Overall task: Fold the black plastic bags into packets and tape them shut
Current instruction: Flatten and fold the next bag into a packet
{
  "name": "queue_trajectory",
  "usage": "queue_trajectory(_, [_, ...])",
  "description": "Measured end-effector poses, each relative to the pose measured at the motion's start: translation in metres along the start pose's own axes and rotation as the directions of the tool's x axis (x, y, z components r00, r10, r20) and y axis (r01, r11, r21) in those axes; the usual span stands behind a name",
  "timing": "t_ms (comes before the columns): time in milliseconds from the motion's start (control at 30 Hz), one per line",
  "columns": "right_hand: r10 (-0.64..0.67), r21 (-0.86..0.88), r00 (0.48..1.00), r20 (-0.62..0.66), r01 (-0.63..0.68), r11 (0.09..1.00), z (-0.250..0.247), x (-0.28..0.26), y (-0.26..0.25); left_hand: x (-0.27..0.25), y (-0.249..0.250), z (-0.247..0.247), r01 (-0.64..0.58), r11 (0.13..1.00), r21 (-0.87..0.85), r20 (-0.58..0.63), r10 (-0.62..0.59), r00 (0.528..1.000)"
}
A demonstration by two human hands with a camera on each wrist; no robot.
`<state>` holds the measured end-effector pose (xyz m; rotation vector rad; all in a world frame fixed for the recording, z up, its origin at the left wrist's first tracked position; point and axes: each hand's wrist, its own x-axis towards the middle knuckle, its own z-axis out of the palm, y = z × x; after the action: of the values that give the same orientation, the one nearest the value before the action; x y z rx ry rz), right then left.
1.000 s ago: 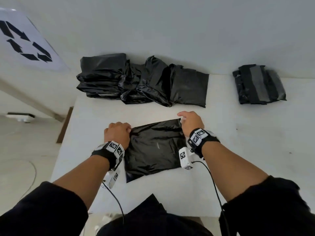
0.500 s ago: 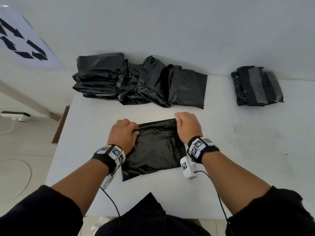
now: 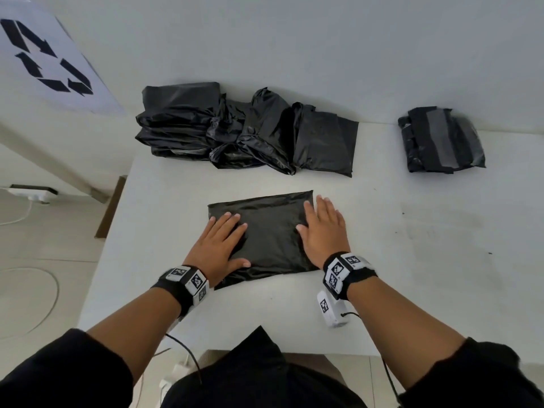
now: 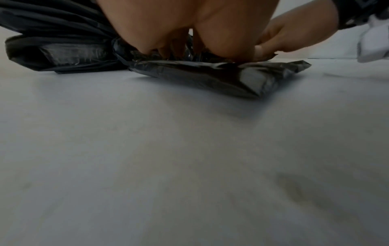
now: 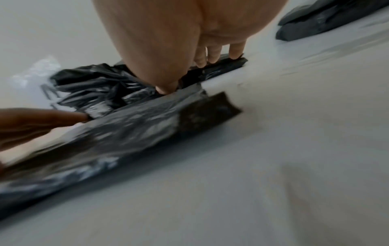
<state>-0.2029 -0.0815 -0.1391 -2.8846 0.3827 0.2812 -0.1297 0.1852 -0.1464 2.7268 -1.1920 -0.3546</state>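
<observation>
A folded black plastic bag (image 3: 270, 231) lies flat on the white table (image 3: 412, 245) in front of me. My left hand (image 3: 219, 245) presses on its left part with straight, spread fingers. My right hand (image 3: 323, 228) lies flat on its right edge, fingers straight. From the left wrist camera the bag (image 4: 210, 74) shows as a flat packet under my palm. Seen from the right wrist, my fingers (image 5: 212, 53) press the bag (image 5: 130, 119) down. No tape shows on this bag.
A heap of loose black bags (image 3: 244, 131) lies at the table's back, by the wall. A taped black packet (image 3: 440, 141) sits at the back right. The table's left edge drops to the floor, where a power strip (image 3: 29, 192) lies.
Both hands let go of the bag's far edge, where they had pinched it, and now lie flat on the folded bag. The head view has shifted closer.
</observation>
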Motion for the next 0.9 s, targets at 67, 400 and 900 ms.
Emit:
queue_trajectory(67, [-0.145, 0.051, 0.989, 0.012, 0.144, 0.988, 0.004, -0.012, -0.017, -0.008, 0.006, 0.003, -0.024, 0.999, -0.048, -0.093, 0.020, 0.995])
queue_trajectory(400, [-0.168, -0.123, 0.933, 0.318, 0.216, 0.969, 0.024, -0.047, 0.014, -0.028, -0.008, 0.009, 0.076, 0.995, 0.065, 0.204, -0.088, 0.975])
queue_trajectory(900, [-0.189, -0.059, 0.978, 0.086, 0.194, 0.979, 0.009, -0.065, 0.017, 0.009, 0.062, -0.002, 0.260, 0.965, -0.021, -0.015, -0.260, 0.965])
